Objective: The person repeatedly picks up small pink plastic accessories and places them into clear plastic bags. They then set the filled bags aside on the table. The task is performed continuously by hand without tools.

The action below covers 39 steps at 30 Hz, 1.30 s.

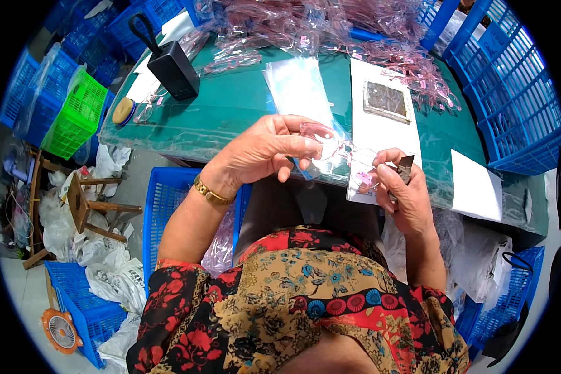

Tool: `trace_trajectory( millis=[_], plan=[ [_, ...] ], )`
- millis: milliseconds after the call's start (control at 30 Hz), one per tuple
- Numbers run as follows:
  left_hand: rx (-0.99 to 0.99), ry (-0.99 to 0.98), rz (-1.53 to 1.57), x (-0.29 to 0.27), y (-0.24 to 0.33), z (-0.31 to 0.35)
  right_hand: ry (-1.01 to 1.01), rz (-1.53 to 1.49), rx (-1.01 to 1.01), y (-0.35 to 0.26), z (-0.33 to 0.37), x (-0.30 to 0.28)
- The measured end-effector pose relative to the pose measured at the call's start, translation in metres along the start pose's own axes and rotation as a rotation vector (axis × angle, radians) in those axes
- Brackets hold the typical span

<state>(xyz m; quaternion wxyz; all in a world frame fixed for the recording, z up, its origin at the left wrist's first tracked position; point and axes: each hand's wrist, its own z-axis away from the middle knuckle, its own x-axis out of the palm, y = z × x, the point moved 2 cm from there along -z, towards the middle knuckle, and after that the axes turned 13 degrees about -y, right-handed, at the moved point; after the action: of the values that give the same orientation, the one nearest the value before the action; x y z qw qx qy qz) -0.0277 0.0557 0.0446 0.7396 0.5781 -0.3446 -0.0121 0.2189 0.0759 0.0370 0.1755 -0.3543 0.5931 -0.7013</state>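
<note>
Over the table's near edge, a pair of eyeglasses (324, 148) with pinkish, clear lenses is held between my two hands. My left hand (258, 149) is closed, pinching the lens at the left between thumb and fingers. The fingers of my right hand (406, 196) are closed around the other side of the frame. A small dark flat piece (405, 167) also sticks out of my right hand; its kind is unclear. Beside those fingers shows a pink label (365, 179), on or near the right lens.
Clear plastic sleeves (299, 87) lie on the green table (234, 100). To their right, a dark square pad (386, 101) rests on white paper. Wrapped glasses (330, 25) heap up at the back. A black box with a loop (174, 71) stands left; a blue crate (511, 81) stands right.
</note>
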Motion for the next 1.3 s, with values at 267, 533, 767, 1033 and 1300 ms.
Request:
trace_trajectory(
  millis=[267,533,767,1033,1300],
  plan=[
    [0.029,0.017,-0.186,0.0,-0.004,-0.004,0.012,0.066,-0.056,0.006,0.0,-0.001],
    [0.056,0.683,-0.841,-0.048,0.021,0.019,0.235,0.129,-0.213,-0.013,0.011,-0.036],
    [-0.278,0.839,-1.511,-0.063,0.028,-0.026,0.259,0.119,-0.239,-0.004,0.009,-0.048],
    [-0.129,0.643,-1.0,-0.078,0.02,-0.023,0.213,0.086,-0.24,-0.002,0.012,-0.053],
    [-0.297,0.468,-0.834,-0.064,0.036,-0.005,0.27,0.14,-0.219,-0.005,0.012,-0.045]
  ],
)
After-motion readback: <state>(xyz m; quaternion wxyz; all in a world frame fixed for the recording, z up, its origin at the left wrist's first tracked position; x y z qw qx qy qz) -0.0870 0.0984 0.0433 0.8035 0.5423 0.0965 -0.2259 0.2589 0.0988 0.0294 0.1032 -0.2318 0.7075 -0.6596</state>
